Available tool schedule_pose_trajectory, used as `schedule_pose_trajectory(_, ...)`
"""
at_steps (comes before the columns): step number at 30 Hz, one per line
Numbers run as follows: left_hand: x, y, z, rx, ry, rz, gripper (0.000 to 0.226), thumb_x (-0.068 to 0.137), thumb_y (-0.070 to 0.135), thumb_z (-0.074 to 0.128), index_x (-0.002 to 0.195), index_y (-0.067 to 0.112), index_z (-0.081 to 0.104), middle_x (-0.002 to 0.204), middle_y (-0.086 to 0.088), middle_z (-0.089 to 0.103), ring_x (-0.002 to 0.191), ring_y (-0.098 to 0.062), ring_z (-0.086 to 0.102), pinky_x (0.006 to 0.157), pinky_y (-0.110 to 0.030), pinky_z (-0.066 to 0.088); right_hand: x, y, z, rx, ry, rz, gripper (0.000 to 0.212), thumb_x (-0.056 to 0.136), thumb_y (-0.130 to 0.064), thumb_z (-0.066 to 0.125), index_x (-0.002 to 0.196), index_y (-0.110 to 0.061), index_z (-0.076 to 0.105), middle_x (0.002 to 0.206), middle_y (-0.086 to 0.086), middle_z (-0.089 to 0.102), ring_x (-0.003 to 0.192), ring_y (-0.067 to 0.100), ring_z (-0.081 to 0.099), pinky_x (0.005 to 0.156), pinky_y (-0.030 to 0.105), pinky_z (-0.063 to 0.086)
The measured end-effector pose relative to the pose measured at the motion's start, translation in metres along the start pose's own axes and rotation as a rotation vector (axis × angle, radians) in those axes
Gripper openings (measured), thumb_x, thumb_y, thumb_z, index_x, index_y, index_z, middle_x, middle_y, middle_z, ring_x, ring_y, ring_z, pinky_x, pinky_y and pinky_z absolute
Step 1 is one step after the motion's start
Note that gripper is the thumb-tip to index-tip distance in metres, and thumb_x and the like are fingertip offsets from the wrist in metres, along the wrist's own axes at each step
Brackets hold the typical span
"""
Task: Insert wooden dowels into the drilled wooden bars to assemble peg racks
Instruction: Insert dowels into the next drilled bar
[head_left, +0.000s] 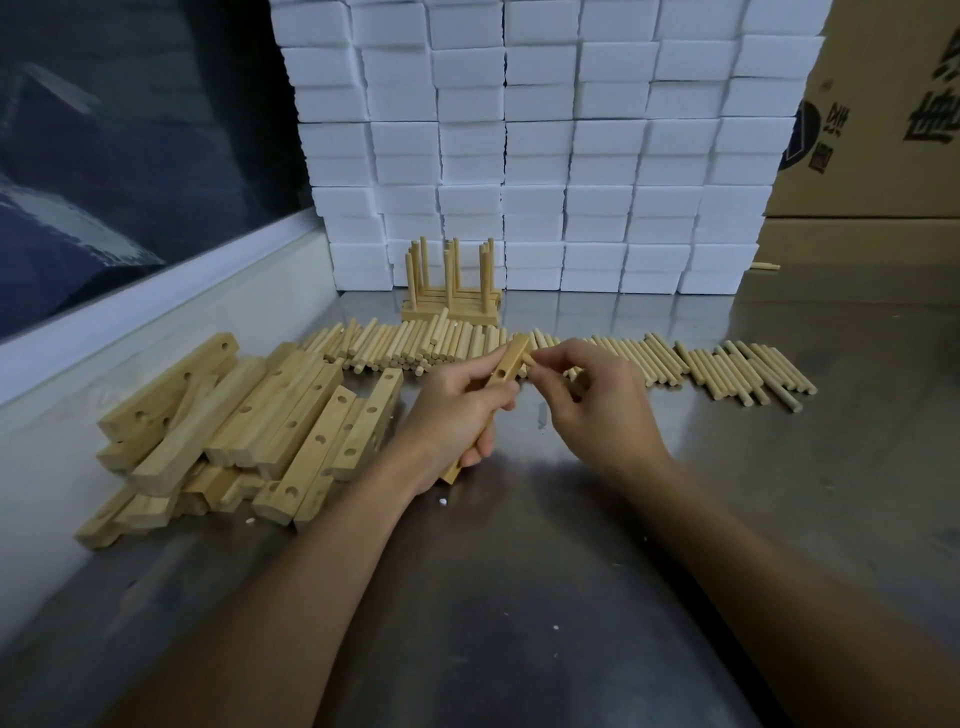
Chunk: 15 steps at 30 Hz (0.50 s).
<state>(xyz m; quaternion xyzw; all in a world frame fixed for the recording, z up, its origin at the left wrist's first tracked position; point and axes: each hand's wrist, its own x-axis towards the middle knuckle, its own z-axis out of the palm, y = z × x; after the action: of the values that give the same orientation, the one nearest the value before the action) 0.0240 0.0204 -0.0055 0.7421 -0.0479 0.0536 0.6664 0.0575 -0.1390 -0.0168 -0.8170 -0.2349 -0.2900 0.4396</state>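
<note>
Both hands (457, 410) raised, gripping bar (501, 371) (tilted) and dowel (529, 358).

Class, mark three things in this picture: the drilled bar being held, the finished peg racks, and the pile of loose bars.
Held bar (508, 364), head view, upper face near a hole.
Finished peg racks (451, 310), head view, base bars.
Pile of loose bars (244, 431), head view, top of a middle bar.
</note>
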Motion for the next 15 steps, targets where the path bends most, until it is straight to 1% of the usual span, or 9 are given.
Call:
schedule_pose_trajectory(3,-0.0004,0.0023,0.0006,0.110,0.009,0.008,0.046,0.098,0.010,0.056,0.141,0.027,0.054,0.078,-0.004,0.060,0.042,-0.017,0.043,0.033,-0.023,0.031,-0.0004,-0.0030,-0.0025,-0.114,0.034,-0.090,0.010,0.089,-0.016,0.072,0.098,-0.011,0.074,0.088,-0.002,0.072,0.073,0.014,0.063,0.065,0.037,0.054)
schedule_pose_trajectory(6,-0.0005,0.0049,0.0012,0.143,-0.002,0.004,0.048,0.099,0.011,0.055,0.144,0.026,0.050,0.079,-0.006,0.059,0.043,-0.016,0.043,0.036,-0.025,0.031,-0.0010,-0.0063,-0.0029,-0.215,0.060,-0.157,0.007,0.088,-0.014,0.073,0.093,-0.009,0.073,0.085,0.001,0.072,0.071,0.020,0.065,0.060,0.035,0.051)
schedule_pose_trajectory(9,-0.0007,0.0070,0.0016,0.169,-0.016,0.002,0.047,0.100,0.010,0.054,0.144,0.025,0.050,0.079,-0.009,0.054,0.043,-0.015,0.042,0.038,-0.027,0.031,-0.0023,-0.0074,-0.0017,-0.288,0.073,-0.183,0.006,0.088,-0.014,0.072,0.090,-0.008,0.072,0.077,0.004,0.072,0.064,0.025,0.064,0.054,0.037,0.050)
schedule_pose_trajectory(12,-0.0021,0.0071,0.0026,0.205,-0.033,-0.001,0.046,0.101,0.010,0.053,0.144,0.026,0.051,0.077,-0.011,0.050,0.043,-0.014,0.040,0.037,-0.025,0.029,-0.0023,-0.0079,0.0011,-0.294,0.073,-0.109,0.007,0.089,-0.015,0.069,0.089,-0.009,0.072,0.072,0.005,0.071,0.062,0.026,0.063,0.055,0.040,0.050)
schedule_pose_trajectory(15,-0.0020,0.0054,0.0048,0.252,-0.050,0.006,0.046,0.101,0.008,0.052,0.144,0.026,0.051,0.069,-0.008,0.049,0.042,-0.015,0.038,0.035,-0.022,0.028,-0.0018,-0.0084,0.0055,-0.191,0.039,0.090,0.007,0.090,-0.017,0.068,0.088,-0.012,0.073,0.072,-0.001,0.069,0.067,0.020,0.063,0.062,0.038,0.053)
